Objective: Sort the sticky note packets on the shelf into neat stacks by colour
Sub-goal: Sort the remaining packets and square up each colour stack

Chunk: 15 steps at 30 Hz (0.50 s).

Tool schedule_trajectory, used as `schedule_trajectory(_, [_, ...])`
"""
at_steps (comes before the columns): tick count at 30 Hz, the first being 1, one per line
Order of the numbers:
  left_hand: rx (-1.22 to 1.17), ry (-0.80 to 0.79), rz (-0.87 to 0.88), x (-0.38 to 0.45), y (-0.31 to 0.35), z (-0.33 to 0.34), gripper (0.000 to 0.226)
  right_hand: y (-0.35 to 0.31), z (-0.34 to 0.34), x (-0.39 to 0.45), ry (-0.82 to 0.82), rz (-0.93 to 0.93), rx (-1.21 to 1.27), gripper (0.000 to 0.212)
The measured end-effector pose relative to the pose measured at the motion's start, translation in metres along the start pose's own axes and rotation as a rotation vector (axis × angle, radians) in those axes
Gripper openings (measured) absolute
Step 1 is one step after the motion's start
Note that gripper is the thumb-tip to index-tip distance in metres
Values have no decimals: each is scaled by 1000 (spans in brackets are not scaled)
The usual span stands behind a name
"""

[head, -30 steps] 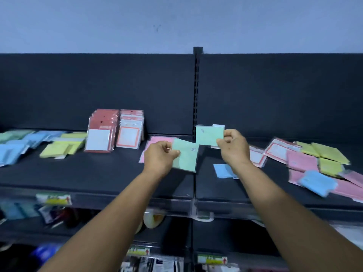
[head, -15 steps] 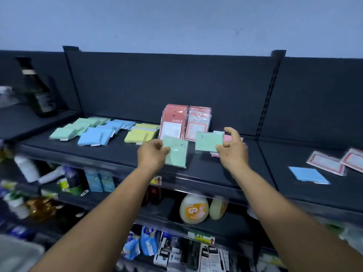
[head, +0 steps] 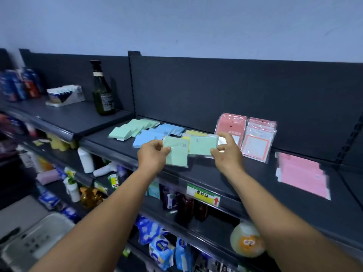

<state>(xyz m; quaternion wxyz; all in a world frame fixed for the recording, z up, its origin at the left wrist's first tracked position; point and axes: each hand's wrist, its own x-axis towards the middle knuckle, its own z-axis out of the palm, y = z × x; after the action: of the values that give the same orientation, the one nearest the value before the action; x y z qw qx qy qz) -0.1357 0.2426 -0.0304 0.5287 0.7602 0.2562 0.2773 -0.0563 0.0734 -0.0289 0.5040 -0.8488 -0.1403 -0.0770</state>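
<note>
Green is the colour in both hands: the left hand [head: 152,157] pinches one green sticky note packet [head: 176,152] between thumb and curled fingers, and the right hand [head: 227,154] grips a second green packet [head: 203,144] by its right edge, thumb below and fingers above. The two packets overlap slightly, held just above the dark shelf [head: 206,171]. Behind them lie a spread of green packets [head: 129,128] at the far left, blue packets [head: 157,134] beside those, and yellow packets [head: 193,133] partly hidden by the held ones. Red-bordered label packs [head: 257,140] lean against the back panel to the right, and pink packets [head: 302,174] lie flat further right. A dark glass bottle [head: 102,91] stands upright on the neighbouring shelf section.
</note>
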Motion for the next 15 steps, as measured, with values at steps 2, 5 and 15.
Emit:
schedule_trajectory(2, [-2, 31, -9, 18, -5, -10, 24, -7, 21, 16, -38, -22, 31, 46])
schedule_trajectory(5, [12, 86, -22, 48, -13, -25, 19, -20, 49, 39, -72, -62, 70, 44])
schedule_trajectory(15, [63, 241, -79, 133, -54, -85, 24, -66, 141, 83, -254, -149, 84, 32])
